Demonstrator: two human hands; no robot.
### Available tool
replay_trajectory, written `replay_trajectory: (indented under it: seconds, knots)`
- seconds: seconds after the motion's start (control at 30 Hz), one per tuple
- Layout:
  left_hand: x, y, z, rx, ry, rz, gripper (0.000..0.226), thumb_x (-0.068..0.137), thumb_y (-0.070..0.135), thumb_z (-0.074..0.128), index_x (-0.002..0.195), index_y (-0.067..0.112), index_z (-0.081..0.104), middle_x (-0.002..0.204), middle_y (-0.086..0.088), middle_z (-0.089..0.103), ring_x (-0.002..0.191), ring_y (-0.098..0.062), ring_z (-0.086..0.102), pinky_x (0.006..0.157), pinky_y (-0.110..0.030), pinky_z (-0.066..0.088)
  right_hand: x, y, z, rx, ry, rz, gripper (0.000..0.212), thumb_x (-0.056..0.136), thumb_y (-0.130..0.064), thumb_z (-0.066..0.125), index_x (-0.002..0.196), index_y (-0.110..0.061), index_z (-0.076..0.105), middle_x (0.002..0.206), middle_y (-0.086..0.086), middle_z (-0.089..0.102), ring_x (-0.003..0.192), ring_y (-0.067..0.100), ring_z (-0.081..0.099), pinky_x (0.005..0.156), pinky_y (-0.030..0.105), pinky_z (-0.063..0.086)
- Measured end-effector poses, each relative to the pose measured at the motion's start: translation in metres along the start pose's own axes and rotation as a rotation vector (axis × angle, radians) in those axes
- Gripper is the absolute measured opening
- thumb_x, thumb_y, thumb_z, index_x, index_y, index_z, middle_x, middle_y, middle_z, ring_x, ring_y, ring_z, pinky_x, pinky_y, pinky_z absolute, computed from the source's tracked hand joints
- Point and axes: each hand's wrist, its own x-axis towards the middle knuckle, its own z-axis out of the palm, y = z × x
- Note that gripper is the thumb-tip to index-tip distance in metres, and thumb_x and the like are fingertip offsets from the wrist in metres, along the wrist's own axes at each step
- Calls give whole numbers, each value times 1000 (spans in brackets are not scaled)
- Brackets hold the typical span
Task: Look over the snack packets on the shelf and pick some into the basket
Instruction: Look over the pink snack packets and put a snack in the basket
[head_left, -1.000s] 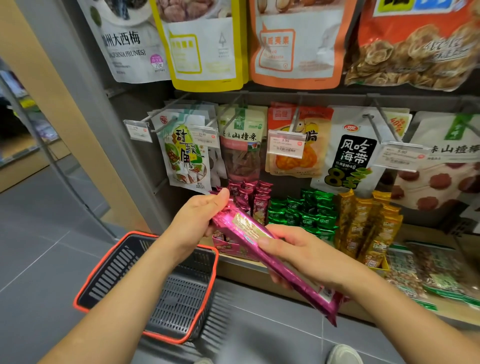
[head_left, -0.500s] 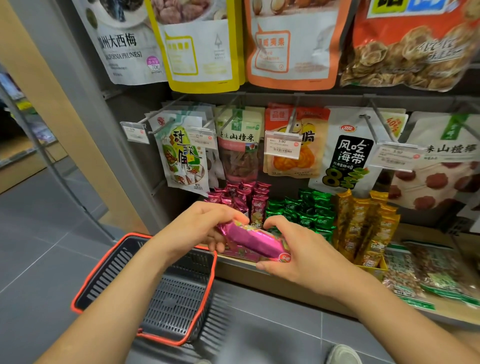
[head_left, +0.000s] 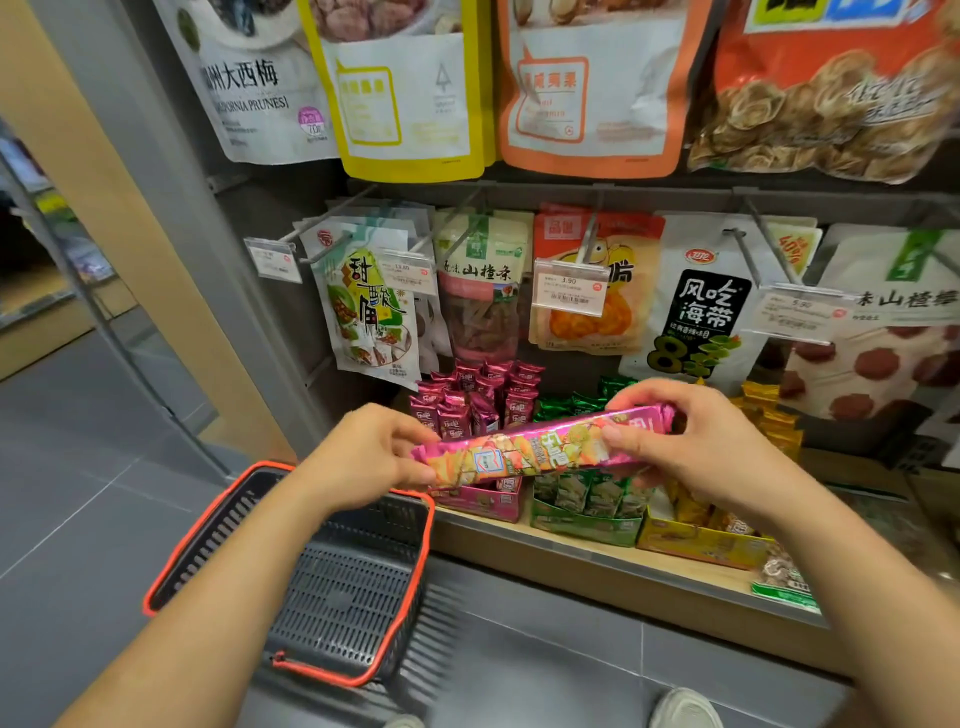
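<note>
Left hand (head_left: 374, 457) and right hand (head_left: 691, 441) each pinch an end of the pink packet (head_left: 540, 452), just beyond the basket (head_left: 353, 587). Released there (not over it), it would likely miss.

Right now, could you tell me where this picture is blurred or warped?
Head view: the pink packet, left hand and right hand are fairly sharp; the basket streaks with motion blur along its near side; wide-angle distortion bows the grey upright.

Grey tiled floor (head_left: 78, 519); tan wall panel (head_left: 78, 156); grey metal upright (head_left: 171, 208).
</note>
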Motion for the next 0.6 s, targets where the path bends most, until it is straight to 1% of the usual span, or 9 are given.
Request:
replay_trajectory:
  seconds: [0.07,0.13,0.2,0.27,0.33,0.37,0.43,0.5,0.6]
  knots:
    - [4,1,12,139,12,26,32,69,11,85,86,31,67,68,0,70,60,-10,67,59,-22,51,2,1,4,55,114,-26,17,81,-20,75,96,-18,66,92,9,69,74,17,73,55,26,58]
    - [9,2,24,149,-25,42,33,67,11,87,81,31,64,61,4,65,59,-13,67,59,-26,53,3,3,5,95,186,-52,17,83,-16,72,98,-18,65,96,9,67,79,15,72,56,24,58]
    - [12,2,37,155,-67,56,35,66,12,87,79,32,61,56,8,60,53,-7,63,54,-20,48,4,3,6,72,228,-85,19,85,-14,70,102,-18,63,96,6,67,83,19,71,58,24,59]
    - [15,2,52,210,-105,81,38,66,15,86,81,33,57,62,9,59,55,-3,57,53,-17,43,4,4,6,2,266,-124,21,88,-14,68,107,-18,63,96,5,66,89,20,69,64,32,61]
    - [17,3,70,207,-178,86,40,68,16,84,88,32,53,75,8,65,68,-7,61,65,-25,49,4,4,7,-44,308,-157,24,89,-15,68,112,-18,62,97,2,66,91,18,66,72,39,59]
    - [19,3,78,198,-218,83,42,70,15,83,93,30,52,84,6,68,77,-11,65,74,-30,53,3,4,7,-60,335,-174,25,88,-16,68,112,-19,62,97,0,66,91,14,65,74,37,58]
    - [21,4,93,203,-278,93,45,71,13,82,104,24,53,101,0,71,94,-17,67,88,-37,53,2,4,10,-107,402,-222,26,86,-19,71,109,-25,60,94,-11,66,87,-1,62,75,23,51]
    - [25,6,104,233,-292,127,46,71,14,81,111,19,59,108,0,71,100,-16,66,90,-33,52,1,2,13,-158,454,-260,30,83,-21,74,107,-31,59,93,-19,63,86,-10,58,73,12,44]
    - [31,11,108,290,-287,143,38,72,20,80,106,22,63,105,1,71,98,-16,65,84,-27,51,0,2,15,-192,475,-287,29,84,-23,74,105,-34,58,93,-21,62,89,-8,58,75,10,43]
